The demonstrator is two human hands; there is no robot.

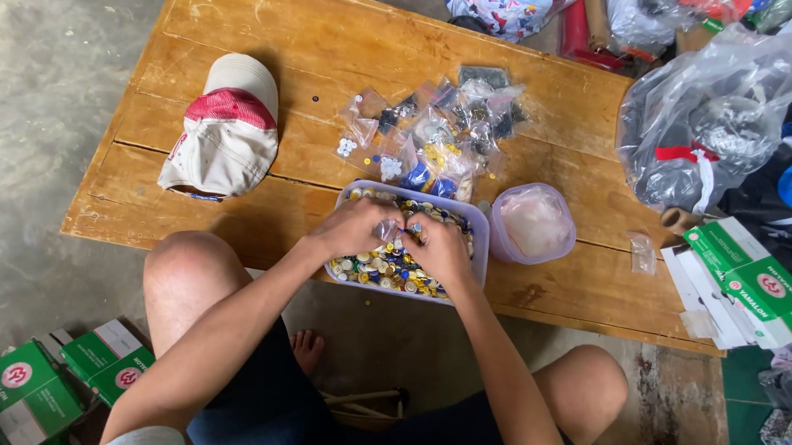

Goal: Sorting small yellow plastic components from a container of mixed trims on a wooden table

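Observation:
A pale lilac plastic tub [482, 224] full of mixed buttons [379, 267] in blue, yellow and white sits at the near edge of a low wooden table [314, 44]. Both hands are inside it. My left hand [354, 226] and my right hand [439, 248] meet over the buttons, fingers curled together around a small clear plastic bag [387, 228]. Behind the tub lies a heap of small clear bags [434, 132] holding sorted buttons.
A lilac lid or bowl [535, 223] sits right of the tub. A white and red cap [226, 127] lies at the table's left. A large clear bag [711, 119] and green and white boxes [749, 283] crowd the right; more boxes [30, 385] lie on the floor at left.

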